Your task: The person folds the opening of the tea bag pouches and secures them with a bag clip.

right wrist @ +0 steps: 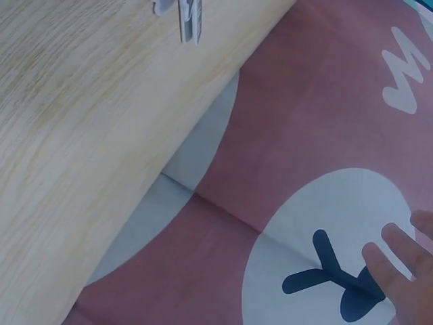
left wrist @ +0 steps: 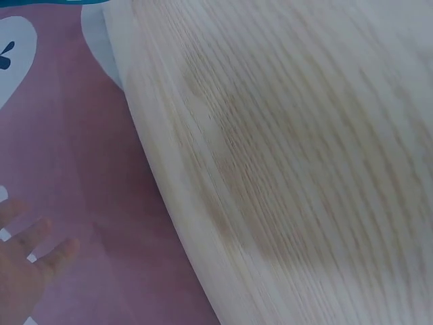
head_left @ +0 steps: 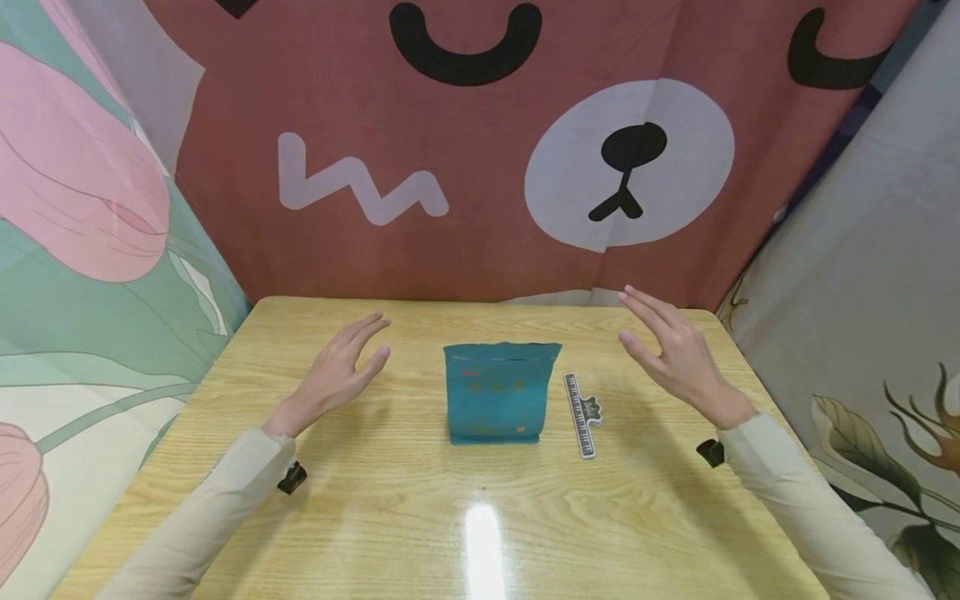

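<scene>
A teal pouch (head_left: 498, 400) stands upright at the middle of the wooden table, its top edge spread flat. Just right of it lies a clip (head_left: 582, 417) with a long striped bar and a small dark decorated grip. The clip's end (right wrist: 191, 20) shows at the top of the right wrist view. My left hand (head_left: 333, 372) hovers to the left of the pouch, fingers extended and holding nothing. Over the table's right side, my right hand (head_left: 675, 354) is held up with straight fingers, also holding nothing; the clip is the thing nearest to it.
The wooden table (head_left: 375, 508) has a bright light reflection near its front. Behind it hangs a reddish curtain (head_left: 465, 250) with a bear face. Floral cloths hang at the left (head_left: 82, 250) and right (head_left: 862, 333). Dark wrist cameras sit under both cuffs.
</scene>
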`<state>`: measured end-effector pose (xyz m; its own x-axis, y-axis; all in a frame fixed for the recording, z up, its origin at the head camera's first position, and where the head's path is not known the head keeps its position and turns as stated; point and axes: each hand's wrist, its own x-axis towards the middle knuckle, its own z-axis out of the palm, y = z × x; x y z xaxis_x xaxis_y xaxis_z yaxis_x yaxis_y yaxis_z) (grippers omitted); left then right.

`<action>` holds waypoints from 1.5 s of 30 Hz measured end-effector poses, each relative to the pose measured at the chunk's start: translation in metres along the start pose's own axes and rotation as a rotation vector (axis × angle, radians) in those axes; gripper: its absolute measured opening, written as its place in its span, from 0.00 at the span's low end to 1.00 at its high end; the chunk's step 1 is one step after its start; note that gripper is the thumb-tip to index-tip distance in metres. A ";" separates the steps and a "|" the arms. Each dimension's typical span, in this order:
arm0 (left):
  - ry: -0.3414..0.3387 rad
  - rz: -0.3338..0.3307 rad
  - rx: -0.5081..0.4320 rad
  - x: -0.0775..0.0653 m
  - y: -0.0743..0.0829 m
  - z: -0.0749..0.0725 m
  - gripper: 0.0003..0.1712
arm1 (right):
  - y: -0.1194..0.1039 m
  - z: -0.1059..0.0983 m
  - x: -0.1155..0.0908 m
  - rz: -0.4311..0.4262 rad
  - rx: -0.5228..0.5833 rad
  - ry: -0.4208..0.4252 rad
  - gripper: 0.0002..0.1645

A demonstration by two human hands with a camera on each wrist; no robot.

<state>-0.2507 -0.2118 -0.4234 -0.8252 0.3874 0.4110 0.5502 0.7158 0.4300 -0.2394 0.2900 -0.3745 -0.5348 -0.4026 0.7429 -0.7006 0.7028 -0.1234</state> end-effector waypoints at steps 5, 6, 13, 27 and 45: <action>-0.007 0.022 -0.010 0.000 0.000 0.001 0.31 | -0.003 0.000 0.002 -0.013 0.001 -0.001 0.40; -0.006 0.025 -0.009 0.000 0.000 0.002 0.31 | -0.004 0.000 0.002 -0.013 0.003 -0.002 0.39; 0.015 0.050 -0.027 0.000 0.000 0.004 0.30 | -0.009 0.001 0.005 -0.041 0.016 0.019 0.40; -0.032 0.118 -0.100 0.001 0.003 0.007 0.31 | -0.017 0.004 0.008 -0.102 0.044 0.038 0.38; -0.064 0.159 -0.132 0.001 0.009 0.006 0.33 | -0.029 0.012 0.019 -0.203 0.103 0.060 0.34</action>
<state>-0.2472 -0.2011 -0.4237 -0.7305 0.5288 0.4321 0.6829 0.5617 0.4670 -0.2350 0.2548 -0.3650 -0.3510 -0.4920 0.7967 -0.8370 0.5463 -0.0314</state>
